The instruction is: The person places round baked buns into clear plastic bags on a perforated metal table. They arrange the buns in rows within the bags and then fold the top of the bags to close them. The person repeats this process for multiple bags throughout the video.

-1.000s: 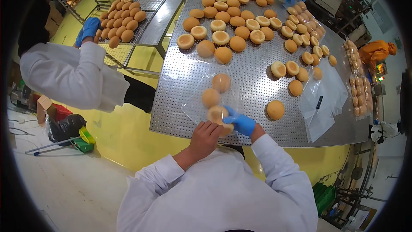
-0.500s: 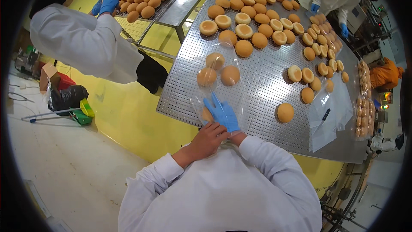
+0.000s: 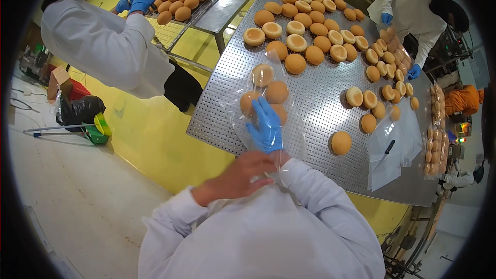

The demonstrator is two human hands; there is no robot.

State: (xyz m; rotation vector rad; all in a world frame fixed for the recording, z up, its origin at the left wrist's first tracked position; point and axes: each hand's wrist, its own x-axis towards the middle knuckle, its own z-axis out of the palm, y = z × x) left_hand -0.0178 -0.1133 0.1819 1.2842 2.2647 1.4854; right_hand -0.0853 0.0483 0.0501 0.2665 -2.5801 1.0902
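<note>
Perforated steel bench (image 3: 320,98) carries loose buns (image 3: 310,36) in rows toward the far end, w/ one lone bun (image 3: 341,143) near the front edge. Co-worker in white coat (image 3: 103,46) stands left, blue-gloved hands at a wire rack of buns (image 3: 181,0); another person (image 3: 408,5) works at the far right. Nothing blocks the hands.

Clear plastic bag (image 3: 268,103) lies on the bench's near-left part, about 4 buns inside. Flat empty clear bags (image 3: 395,150) w/ a dark marker on top lie at right; filled bun packs (image 3: 434,139) line the right edge.

Right hand (image 3: 267,126), blue glove, grip spread flat on the bag. Left hand (image 3: 243,175), bare, grip loosely curled at the bag's near end; can't tell if pinching it.

Vs. 0.5 s ago: the view sits further left, and the gloved hand is further up over the buns.
</note>
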